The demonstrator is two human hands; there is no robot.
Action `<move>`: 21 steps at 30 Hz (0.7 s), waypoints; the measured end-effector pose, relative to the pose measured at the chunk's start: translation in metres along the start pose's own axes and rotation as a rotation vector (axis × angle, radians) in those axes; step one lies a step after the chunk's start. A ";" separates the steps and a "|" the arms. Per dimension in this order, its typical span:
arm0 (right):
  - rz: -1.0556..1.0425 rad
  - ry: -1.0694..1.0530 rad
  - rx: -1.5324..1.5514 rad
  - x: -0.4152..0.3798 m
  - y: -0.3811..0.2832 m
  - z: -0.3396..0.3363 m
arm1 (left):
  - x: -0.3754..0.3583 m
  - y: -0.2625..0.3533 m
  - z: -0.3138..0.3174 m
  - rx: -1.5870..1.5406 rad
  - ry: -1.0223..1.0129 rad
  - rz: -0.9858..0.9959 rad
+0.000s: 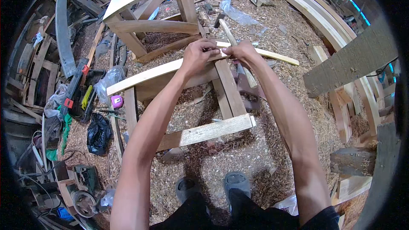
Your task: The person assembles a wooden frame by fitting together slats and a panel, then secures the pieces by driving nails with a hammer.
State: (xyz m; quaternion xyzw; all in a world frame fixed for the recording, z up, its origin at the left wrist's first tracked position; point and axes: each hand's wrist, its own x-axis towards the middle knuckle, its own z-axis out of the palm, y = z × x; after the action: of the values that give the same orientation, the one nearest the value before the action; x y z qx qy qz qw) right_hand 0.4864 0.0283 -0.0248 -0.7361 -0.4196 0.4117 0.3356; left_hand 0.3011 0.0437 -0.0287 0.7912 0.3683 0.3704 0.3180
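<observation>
My left hand [197, 56] is closed in a pinch at the upper corner of a wooden frame [149, 76]; whatever sits between its fingertips is too small to make out. Close against it, my right hand [243, 53] has thumb and finger pinched together at the same corner. A hammer [228, 33] with a pale wooden handle runs through the right hand, its dark head pointing away from me. Below the corner, a wooden leg [230, 87] joins the top board to a lower rail [208, 130]. A thin pale strip [279, 56] extends out to the right behind my right hand.
Another wooden frame [155, 26] stands beyond. Wood chips cover the floor. Leftward lie a purple tape measure [117, 101], a black plastic bag [99, 133], an open toolbox [81, 98] and a machine [85, 196]. Long boards [315, 15] and a rough plank [351, 59] are on the right.
</observation>
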 end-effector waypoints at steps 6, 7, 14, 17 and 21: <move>0.002 -0.020 -0.032 -0.005 -0.004 -0.004 | 0.001 -0.001 0.001 0.025 0.050 0.007; -0.008 -0.038 0.011 0.000 0.001 -0.004 | -0.001 0.002 0.000 0.001 0.018 -0.055; -0.035 -0.085 0.004 0.003 0.009 -0.013 | 0.000 0.005 0.004 0.026 0.034 -0.059; -0.064 -0.130 0.063 0.013 0.021 -0.013 | 0.000 0.004 0.005 0.063 0.047 -0.054; -0.075 -0.148 0.119 0.010 0.024 -0.014 | 0.001 0.005 0.008 0.098 0.045 -0.048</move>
State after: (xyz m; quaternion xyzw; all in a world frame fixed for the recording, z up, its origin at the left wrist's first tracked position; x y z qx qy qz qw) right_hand 0.5105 0.0256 -0.0416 -0.6660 -0.4454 0.4764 0.3620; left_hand 0.3097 0.0398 -0.0284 0.7881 0.4119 0.3621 0.2794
